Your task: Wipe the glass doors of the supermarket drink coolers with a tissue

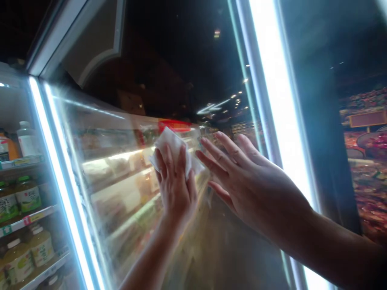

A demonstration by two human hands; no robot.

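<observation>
My left hand [175, 189] presses a white cloth [168, 141] flat against the glass door [187, 72] of a lit cooler, its fingers laid over the cloth. The cloth sticks out above and beside my fingertips. My right hand [254, 187] lies flat on the same glass just to the right, with fingers spread and nothing in it. The glass is hazy and streaked on its left part and reflects shop shelves and ceiling lights.
A bright light strip [279, 104] runs down the door's right edge, and another [60, 181] runs down its left edge. Cooler shelves at the left hold bottles and jars of drink [27, 195]. Blurred shop displays [369, 161] show at the far right.
</observation>
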